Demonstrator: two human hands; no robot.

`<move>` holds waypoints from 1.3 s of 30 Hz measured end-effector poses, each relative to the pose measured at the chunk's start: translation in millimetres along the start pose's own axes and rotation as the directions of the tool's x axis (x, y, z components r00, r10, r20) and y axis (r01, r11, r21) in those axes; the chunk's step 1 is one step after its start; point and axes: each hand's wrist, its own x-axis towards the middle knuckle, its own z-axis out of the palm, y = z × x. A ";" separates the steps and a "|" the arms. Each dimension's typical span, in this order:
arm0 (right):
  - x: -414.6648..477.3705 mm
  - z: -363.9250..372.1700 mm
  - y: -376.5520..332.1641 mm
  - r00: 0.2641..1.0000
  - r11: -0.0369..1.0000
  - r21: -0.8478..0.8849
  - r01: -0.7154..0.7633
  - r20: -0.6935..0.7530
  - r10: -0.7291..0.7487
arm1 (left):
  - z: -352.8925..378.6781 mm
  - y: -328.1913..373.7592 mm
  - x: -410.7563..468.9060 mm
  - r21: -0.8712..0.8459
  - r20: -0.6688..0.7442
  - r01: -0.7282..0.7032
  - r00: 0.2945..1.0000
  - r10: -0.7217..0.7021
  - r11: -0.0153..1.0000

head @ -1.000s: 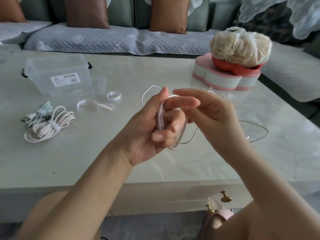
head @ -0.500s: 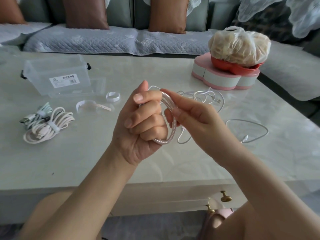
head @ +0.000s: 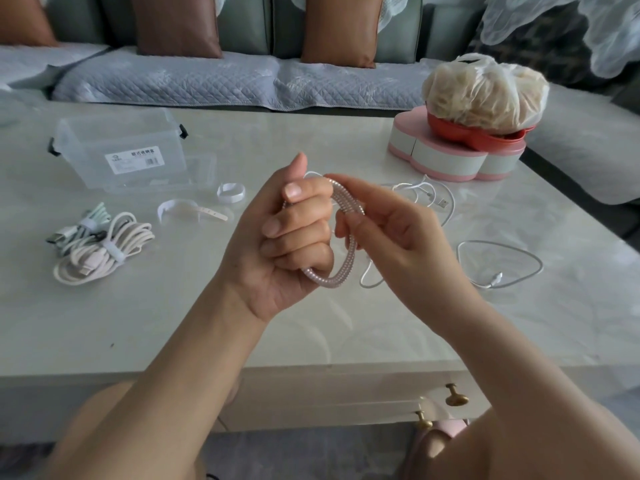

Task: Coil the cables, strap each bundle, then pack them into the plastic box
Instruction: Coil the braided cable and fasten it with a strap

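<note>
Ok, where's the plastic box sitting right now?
In the head view, the plastic box sits on the table at far left, beyond the strapped cable bundles, with a white strap ring just off its front right corner.

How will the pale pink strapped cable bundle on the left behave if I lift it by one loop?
The pale pink bundle would probably come up in one piece, since a white strap wraps its loops. The loops look soft and uneven, so they may sag. It lies flat, so rolling seems unlikely.
</note>
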 end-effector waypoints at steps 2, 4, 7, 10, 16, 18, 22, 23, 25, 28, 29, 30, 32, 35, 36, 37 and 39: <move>-0.3 -1.5 1.2 1.000 1.000 0.014 0.012 0.006 -0.012 | -1.0 2.0 0.0 -0.016 0.017 0.015 1.000 -0.014 1.000; -1.1 -3.4 1.6 1.000 0.998 0.059 0.017 0.016 -0.018 | -1.5 2.5 0.5 -0.058 0.047 0.025 0.999 -0.023 0.998; -2.2 -5.7 1.5 1.000 0.997 0.076 0.016 0.023 -0.018 | -2.5 1.1 1.8 -0.108 0.077 0.043 0.996 -0.035 0.993; -2.5 -7.3 2.4 0.999 0.997 0.080 -0.001 0.039 -0.002 | -3.5 0.3 2.4 -0.119 0.065 0.056 0.997 -0.049 0.991; -3.2 -9.2 5.6 0.998 1.000 0.025 -0.014 0.064 0.012 | 0.0 -0.7 1.7 -0.086 0.018 0.054 0.998 -0.053 0.995; -3.3 -9.0 6.4 0.997 0.999 -0.036 -0.024 0.068 0.026 | 1.5 -1.2 2.2 -0.120 0.022 0.049 0.999 -0.047 0.992; -6.6 -13.8 6.2 0.994 0.921 -0.388 -0.022 0.094 0.063 | -0.2 0.6 3.8 -0.183 0.004 0.000 1.000 0.000 0.983; -7.9 -15.7 7.0 0.993 0.864 -0.502 -0.023 0.088 0.077 | -1.6 1.6 3.4 -0.191 -0.009 -0.027 1.000 0.025 0.981; -8.9 -20.4 8.6 0.994 0.736 -0.677 -0.013 0.070 0.081 | -4.2 5.4 1.0 -0.205 -0.035 -0.082 0.996 0.077 0.975; -9.0 -24.9 14.4 0.992 0.540 -0.842 -0.003 0.067 0.110 | -8.0 11.9 -3.1 -0.193 -0.085 -0.180 0.982 0.166 0.965; -9.8 -26.3 16.4 0.992 0.494 -0.869 0.002 0.065 0.109 | -8.5 13.0 -4.5 -0.174 -0.104 -0.216 0.974 0.201 0.961; -10.1 -27.1 18.3 0.993 0.457 -0.889 0.010 0.062 0.100 | -9.4 14.5 -6.3 -0.156 -0.118 -0.252 0.965 0.235 0.955; -10.4 -28.2 18.2 0.993 0.397 -0.918 0.016 0.061 0.101 | -12.8 16.0 -7.8 -0.116 -0.139 -0.319 0.943 0.302 0.941; -9.4 -27.3 18.6 0.983 0.357 -0.926 0.121 0.163 0.089 | -14.3 17.7 -6.6 -0.045 -0.195 -0.428 0.890 0.413 0.903; -9.0 -26.8 19.7 0.977 0.354 -0.919 0.175 0.207 0.053 | -14.4 18.3 -3.8 -0.043 -0.185 -0.476 0.867 0.462 0.878; -8.2 -25.6 20.4 0.971 0.357 -0.908 0.219 0.240 0.014 | -13.8 17.1 -1.0 -0.036 -0.182 -0.526 0.840 0.512 0.850; -7.4 -22.9 20.4 0.966 0.386 -0.887 0.253 0.255 -0.048 | -10.6 18.2 1.0 0.005 -0.183 -0.576 0.803 0.567 0.818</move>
